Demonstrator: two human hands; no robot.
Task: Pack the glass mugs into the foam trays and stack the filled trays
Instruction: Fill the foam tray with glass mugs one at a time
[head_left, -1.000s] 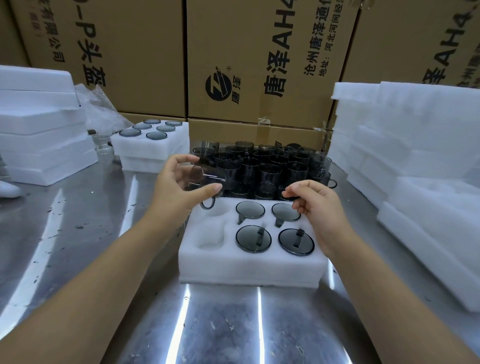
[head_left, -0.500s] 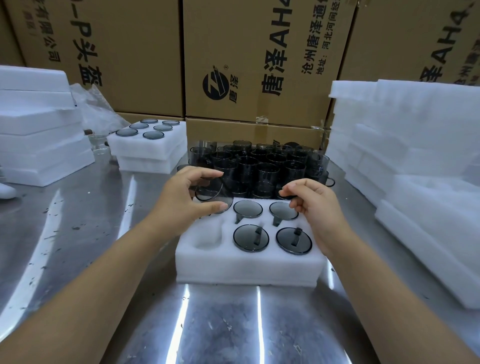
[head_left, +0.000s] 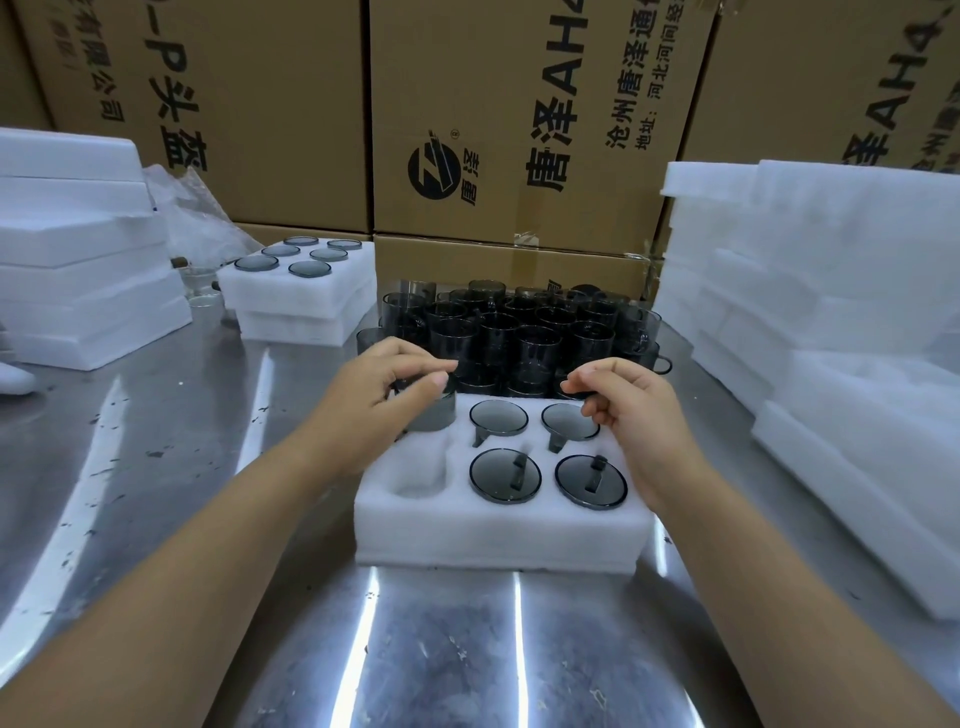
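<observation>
The cardboard boxes (head_left: 519, 130) along the far side carry sideways black print: "唐泽", "AH4", "沧州唐泽通", "地址:河北河间", a round logo, and on the left box "P头盔" and "有限公司".

The left hand (head_left: 384, 387) reaches in from the near left, thumb and fingers curled round a smoky glass mug (head_left: 432, 413) at the far-left pocket of the foam tray (head_left: 493, 540). I cannot tell how deep it sits. The right hand (head_left: 631, 415) hangs over the tray's far-right corner, fingers curled in, nothing seen in its grasp.

Four pockets hold mugs; the near-left one is bare. Loose mugs (head_left: 519, 332) stand just beyond the tray on the metal table (head_left: 441, 649).
</observation>
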